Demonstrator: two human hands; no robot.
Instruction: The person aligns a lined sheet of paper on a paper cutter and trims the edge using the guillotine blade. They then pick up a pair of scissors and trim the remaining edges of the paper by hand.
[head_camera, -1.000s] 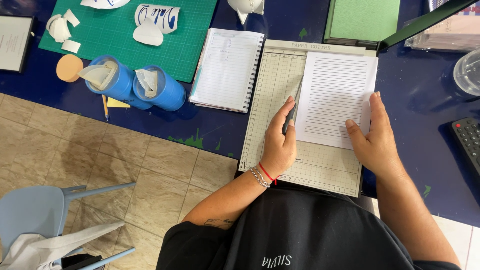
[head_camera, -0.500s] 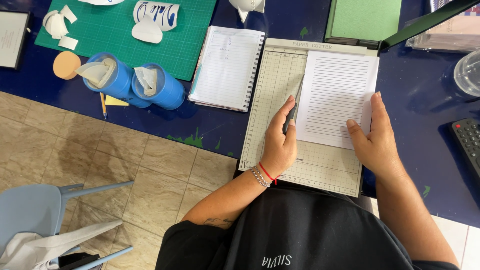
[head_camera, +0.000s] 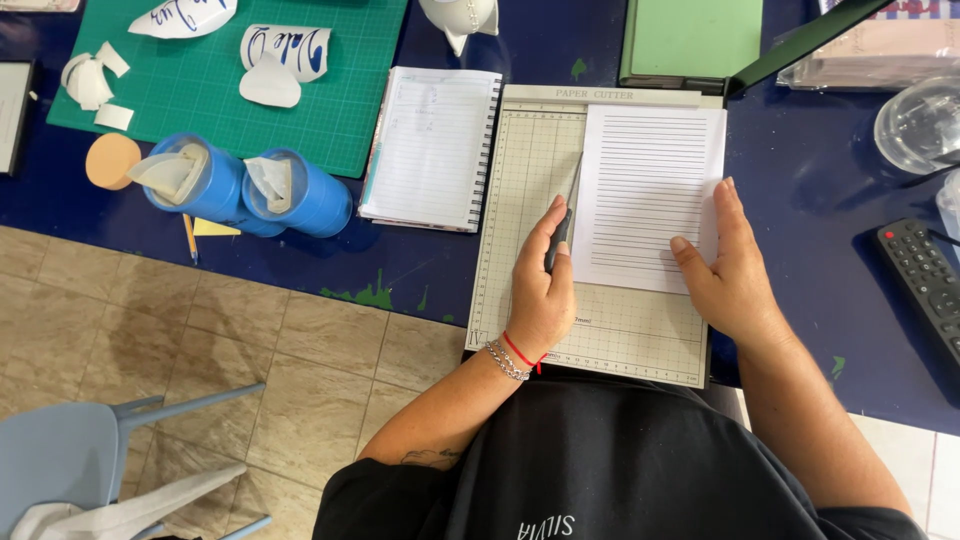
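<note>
1. Two hands work over a gridded cutting board (head_camera: 530, 200) lying on the dark blue counter (head_camera: 820, 190); a lined sheet of paper (head_camera: 650, 190) sits on the board's right half, its edges roughly square to the printed grid, likely so a cut follows the grid lines
2. Left hand (head_camera: 545, 290) wraps its fingers shut around a slim dark blade tool (head_camera: 566, 215), the grip pinching the handle with the tip pointing away along the sheet's left edge (the tool lies just beside that edge, seemingly touching it)
3. Right hand (head_camera: 730, 270) lies flat and spread, fingers pressed on the sheet's lower right part, which would keep the paper from sliding; it holds nothing
4. Left of the board, just beside it, a spiral notebook (head_camera: 432, 145) lies open, out of the blade's line
5. Farther left, two blue cylinders (head_camera: 250, 185) lie on their sides at the edge of a green cutting mat (head_camera: 360, 90) with paper scraps on it
6. At the far right a black remote control (head_camera: 925, 280) rests well apart from the hands
</note>
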